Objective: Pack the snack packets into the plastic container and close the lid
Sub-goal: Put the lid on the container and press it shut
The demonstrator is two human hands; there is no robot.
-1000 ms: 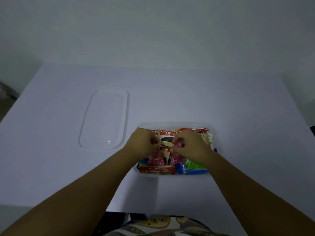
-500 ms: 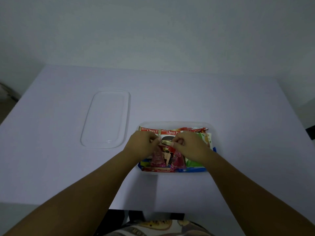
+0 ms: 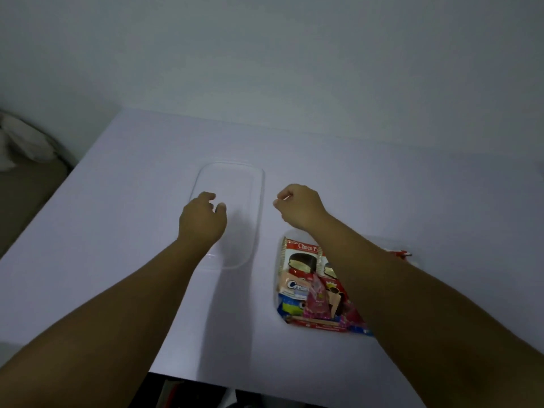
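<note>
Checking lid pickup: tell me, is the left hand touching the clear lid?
Cannot tell. In the head view the left hand overlaps the lid, but no contact or gap shows.

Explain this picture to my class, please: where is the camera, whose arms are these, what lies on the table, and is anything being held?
No machine is at work here. The one picture comes from a camera worn on a person's head, looking forward and down, so the two bare arms reaching in from the bottom are that person's own. On the pale table lies a clear plastic lid, flat and off its box. To its right sits the clear plastic container, filled with snack packets, one marked Choco Pie. The left hand is over the lid with fingers spread, while the right hand, loosely curled, is just beside the lid's right edge. Neither hand holds anything that shows. The lid is not yet on the container.
</note>
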